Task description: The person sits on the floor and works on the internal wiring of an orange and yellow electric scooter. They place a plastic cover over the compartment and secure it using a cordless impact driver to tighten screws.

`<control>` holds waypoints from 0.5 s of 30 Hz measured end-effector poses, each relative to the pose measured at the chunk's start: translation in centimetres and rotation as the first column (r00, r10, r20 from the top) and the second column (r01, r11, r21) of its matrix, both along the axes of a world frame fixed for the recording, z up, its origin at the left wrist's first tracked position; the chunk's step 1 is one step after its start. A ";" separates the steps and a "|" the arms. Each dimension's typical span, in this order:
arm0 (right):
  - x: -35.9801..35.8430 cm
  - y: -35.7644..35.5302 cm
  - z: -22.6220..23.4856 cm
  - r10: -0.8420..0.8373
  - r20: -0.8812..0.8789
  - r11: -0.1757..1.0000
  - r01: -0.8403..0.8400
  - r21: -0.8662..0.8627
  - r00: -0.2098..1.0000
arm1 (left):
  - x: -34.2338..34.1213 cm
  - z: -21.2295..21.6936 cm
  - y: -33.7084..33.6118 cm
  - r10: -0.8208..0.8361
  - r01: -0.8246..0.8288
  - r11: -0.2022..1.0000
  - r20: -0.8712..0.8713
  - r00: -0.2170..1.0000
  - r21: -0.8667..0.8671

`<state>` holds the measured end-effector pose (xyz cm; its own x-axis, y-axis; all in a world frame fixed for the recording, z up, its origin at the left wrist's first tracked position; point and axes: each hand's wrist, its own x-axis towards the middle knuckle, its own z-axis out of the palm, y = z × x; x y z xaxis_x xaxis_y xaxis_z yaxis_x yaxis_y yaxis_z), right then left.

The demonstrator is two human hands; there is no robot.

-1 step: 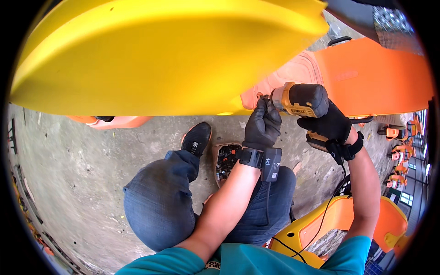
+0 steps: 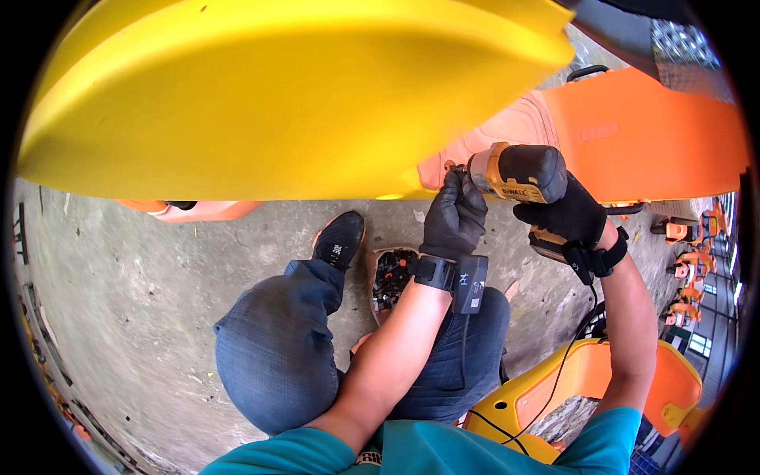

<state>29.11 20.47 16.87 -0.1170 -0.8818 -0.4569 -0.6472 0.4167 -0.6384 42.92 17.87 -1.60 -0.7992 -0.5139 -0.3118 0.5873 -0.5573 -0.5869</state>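
In a dark glove, my right hand (image 2: 571,212) grips the handle of a yellow-and-black cordless power driver (image 2: 518,172) that points left. My left hand (image 2: 457,214), in a grey glove, is closed, its fingertips pinched at the driver's nose beside a small orange piece (image 2: 450,165). What lies between those fingertips is too small and covered to make out. The driver's tip meets the lower edge of a pale orange molded plastic part (image 2: 507,119). A large yellow plastic shell (image 2: 293,111) hangs over the left and middle, hiding much of what lies behind.
A container of small dark and orange parts (image 2: 393,277) stands on the concrete floor (image 2: 158,293) between my legs. A bright orange panel (image 2: 633,131) extends to the right. Behind my right arm lies a yellow-and-orange shell (image 2: 514,404), with a thin cable running above it.
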 end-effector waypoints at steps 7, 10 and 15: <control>-0.1 -0.5 -0.3 0.012 -0.038 0.999 -0.010 0.051 0.999 | -0.1 1.0 -0.3 0.013 -0.014 1.000 0.097 0.995 0.004; 0.4 -0.5 -0.2 0.042 -0.075 0.998 -0.038 0.057 0.996 | -0.1 1.6 -0.5 -0.006 0.011 0.999 0.169 0.986 -0.033; 0.8 0.2 -0.9 0.007 -0.031 0.997 -0.010 -0.081 0.999 | -0.5 1.5 -0.6 -0.041 0.040 0.999 0.178 0.983 0.007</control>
